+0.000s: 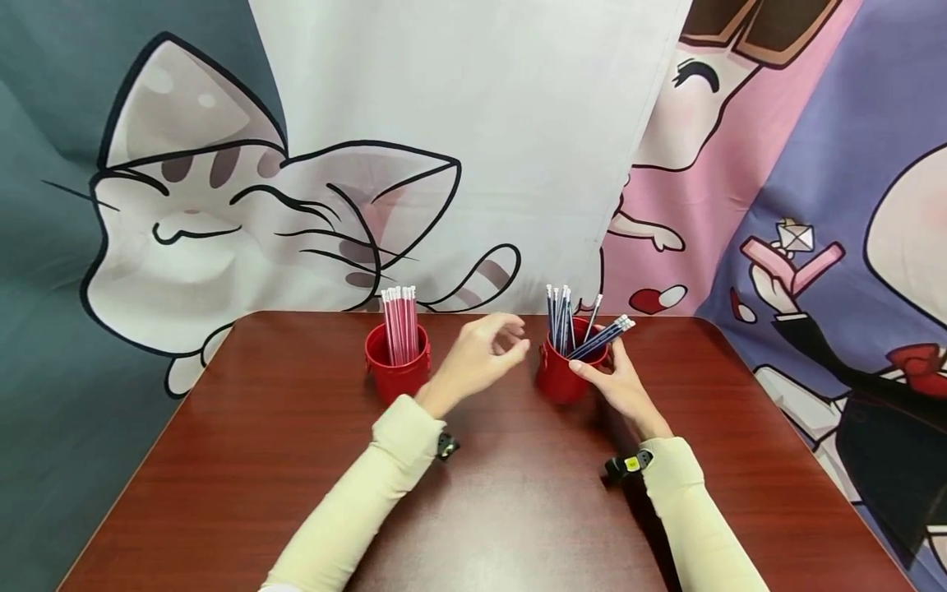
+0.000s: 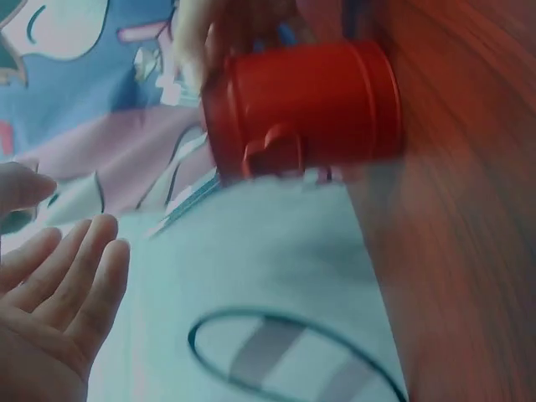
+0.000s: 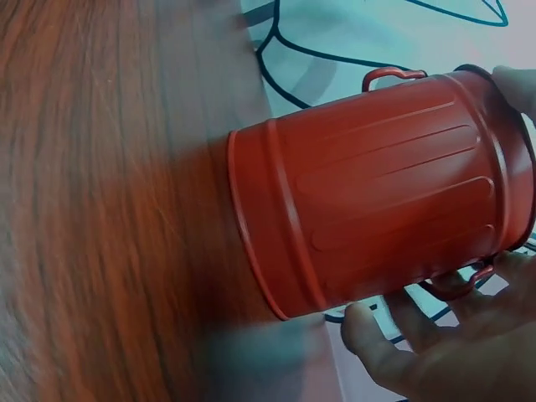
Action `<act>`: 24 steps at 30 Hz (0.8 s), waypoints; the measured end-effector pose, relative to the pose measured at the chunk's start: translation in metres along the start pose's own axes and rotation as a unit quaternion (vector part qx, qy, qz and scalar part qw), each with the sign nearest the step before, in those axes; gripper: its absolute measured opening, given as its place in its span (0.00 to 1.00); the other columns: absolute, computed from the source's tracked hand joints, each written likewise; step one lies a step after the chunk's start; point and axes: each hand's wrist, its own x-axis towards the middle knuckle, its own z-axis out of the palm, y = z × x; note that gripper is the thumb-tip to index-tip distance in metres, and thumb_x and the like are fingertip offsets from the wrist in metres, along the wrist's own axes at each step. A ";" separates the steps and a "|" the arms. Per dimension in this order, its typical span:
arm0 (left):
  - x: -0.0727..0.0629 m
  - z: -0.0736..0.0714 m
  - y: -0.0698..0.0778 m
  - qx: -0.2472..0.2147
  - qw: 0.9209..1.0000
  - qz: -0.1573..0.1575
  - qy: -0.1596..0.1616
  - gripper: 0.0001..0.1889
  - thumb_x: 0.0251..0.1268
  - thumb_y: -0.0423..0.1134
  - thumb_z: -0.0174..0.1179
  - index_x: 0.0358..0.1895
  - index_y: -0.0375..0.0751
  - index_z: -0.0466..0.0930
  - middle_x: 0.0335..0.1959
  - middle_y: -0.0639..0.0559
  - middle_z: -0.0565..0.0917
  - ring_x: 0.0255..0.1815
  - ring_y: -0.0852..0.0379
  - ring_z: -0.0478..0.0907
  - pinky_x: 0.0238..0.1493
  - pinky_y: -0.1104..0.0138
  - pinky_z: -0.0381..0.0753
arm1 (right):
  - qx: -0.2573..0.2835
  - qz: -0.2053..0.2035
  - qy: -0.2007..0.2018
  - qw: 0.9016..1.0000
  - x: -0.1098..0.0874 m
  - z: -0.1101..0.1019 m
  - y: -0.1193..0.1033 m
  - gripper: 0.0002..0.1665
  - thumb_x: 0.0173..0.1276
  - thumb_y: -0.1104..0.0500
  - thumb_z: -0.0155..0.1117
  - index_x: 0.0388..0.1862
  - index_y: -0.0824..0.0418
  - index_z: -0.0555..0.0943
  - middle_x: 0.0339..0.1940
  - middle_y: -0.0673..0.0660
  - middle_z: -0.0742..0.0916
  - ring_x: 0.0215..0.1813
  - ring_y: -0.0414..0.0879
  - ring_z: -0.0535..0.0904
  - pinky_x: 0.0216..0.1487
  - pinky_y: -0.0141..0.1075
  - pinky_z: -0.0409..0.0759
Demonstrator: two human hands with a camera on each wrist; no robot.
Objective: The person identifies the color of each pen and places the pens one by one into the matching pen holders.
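My right hand point(image 1: 621, 386) holds a small red metal bucket point(image 1: 556, 380) near its rim, thumb at the front and the other fingers round the right side. Dark blue pencils point(image 1: 560, 316) with white ends stand in this bucket, and some point(image 1: 602, 337) lean over its right rim. In the right wrist view, fingers point(image 3: 377, 343) lie along the bucket point(image 3: 394, 184) by one of its side handles. My left hand point(image 1: 479, 352) hovers to the left of that bucket, fingers loosely bent and nothing in them. The left wrist view shows its relaxed fingers point(image 2: 67, 285) apart from the bucket point(image 2: 310, 109).
A second red bucket point(image 1: 398, 382), filled with pink pencils point(image 1: 400, 325) with white ends, stands on the left, close behind my left wrist. Both buckets are near the back edge of the brown wooden table point(image 1: 503, 493). A printed cartoon cloth point(image 1: 473, 123) hangs directly behind it.
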 end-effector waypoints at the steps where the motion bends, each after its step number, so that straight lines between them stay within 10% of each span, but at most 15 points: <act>1: -0.005 -0.010 -0.001 0.004 1.000 -0.005 0.007 0.12 0.56 0.36 0.61 0.43 0.37 0.77 0.36 0.47 0.82 0.33 0.60 0.79 0.31 0.70 0.80 | -0.002 0.000 -0.002 1.000 -0.001 -0.001 -0.001 0.44 0.59 0.53 0.66 0.69 0.56 0.53 0.65 0.63 0.68 0.64 0.56 0.62 0.62 0.55 0.61; 9: -0.050 -0.084 -0.025 0.057 0.995 -0.051 0.071 0.16 0.52 0.40 0.66 0.44 0.40 0.77 0.40 0.50 0.78 0.33 0.52 0.76 0.32 0.64 0.79 | -0.062 0.027 -0.011 0.998 -0.011 -0.007 -0.008 0.53 0.57 0.51 0.67 0.70 0.63 0.45 0.65 0.67 0.64 0.64 0.62 0.61 0.63 0.55 0.62; 13: -0.069 -0.112 -0.044 0.087 0.984 -0.132 0.083 0.28 0.48 0.44 0.69 0.53 0.38 0.71 0.51 0.45 0.71 0.48 0.48 0.69 0.40 0.56 0.78 | -0.170 0.086 -0.009 0.982 -0.018 -0.008 -0.015 0.60 0.55 0.38 0.64 0.70 0.67 0.42 0.65 0.70 0.64 0.63 0.64 0.63 0.60 0.55 0.65; 19: -0.087 -0.131 -0.072 0.029 0.952 -0.303 0.013 0.51 0.43 0.58 0.68 0.69 0.43 0.49 0.66 0.43 0.55 0.60 0.43 0.62 0.55 0.50 0.71 | -0.330 0.106 -0.068 0.935 -0.039 0.015 -0.040 0.52 0.53 0.31 0.60 0.63 0.70 0.63 0.56 0.69 0.76 0.55 0.61 0.73 0.53 0.54 0.72; 24: -0.092 -0.131 -0.089 -0.036 0.940 -0.338 -0.020 0.55 0.45 0.55 0.69 0.72 0.47 0.40 0.68 0.42 0.53 0.65 0.41 0.58 0.60 0.49 0.66 | -0.335 0.061 -0.118 0.933 -0.056 0.068 -0.047 0.34 0.54 0.40 0.66 0.49 0.64 0.75 0.39 0.57 0.84 0.40 0.47 0.79 0.40 0.43 0.78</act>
